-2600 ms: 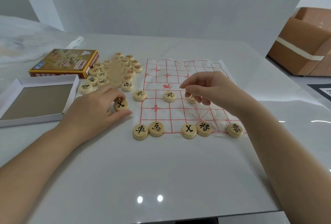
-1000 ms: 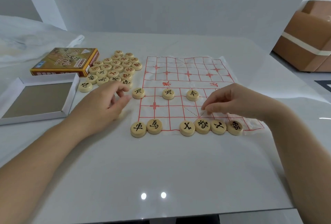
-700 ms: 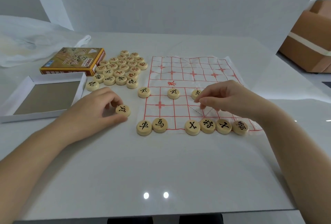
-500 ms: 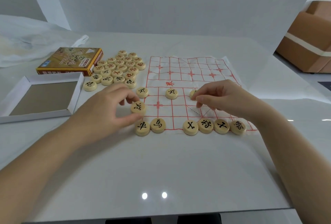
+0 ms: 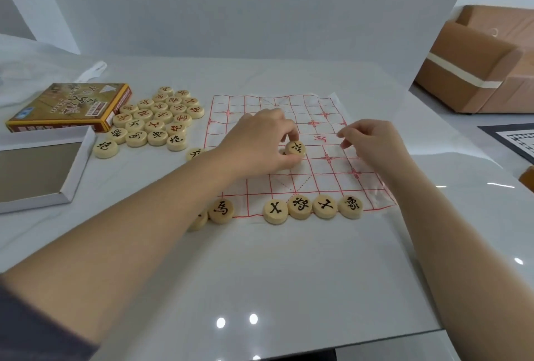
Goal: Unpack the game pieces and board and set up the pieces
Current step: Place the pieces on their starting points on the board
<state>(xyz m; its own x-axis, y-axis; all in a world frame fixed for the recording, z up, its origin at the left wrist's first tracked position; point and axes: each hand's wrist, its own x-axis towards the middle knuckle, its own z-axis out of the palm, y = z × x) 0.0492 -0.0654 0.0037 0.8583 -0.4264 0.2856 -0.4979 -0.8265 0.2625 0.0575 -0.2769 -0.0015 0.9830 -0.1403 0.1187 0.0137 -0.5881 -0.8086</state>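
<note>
Left hand [image 5: 260, 141] pinches a disc [image 5: 296, 149] over the board [image 5: 326, 181]; it should land squarely on a line crossing, with the loosely curled, apparently empty right hand [image 5: 372, 144] steadying the sheet.

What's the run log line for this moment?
left hand: pinches piece over board | right hand: nothing seen held | pile: unplaced
</note>
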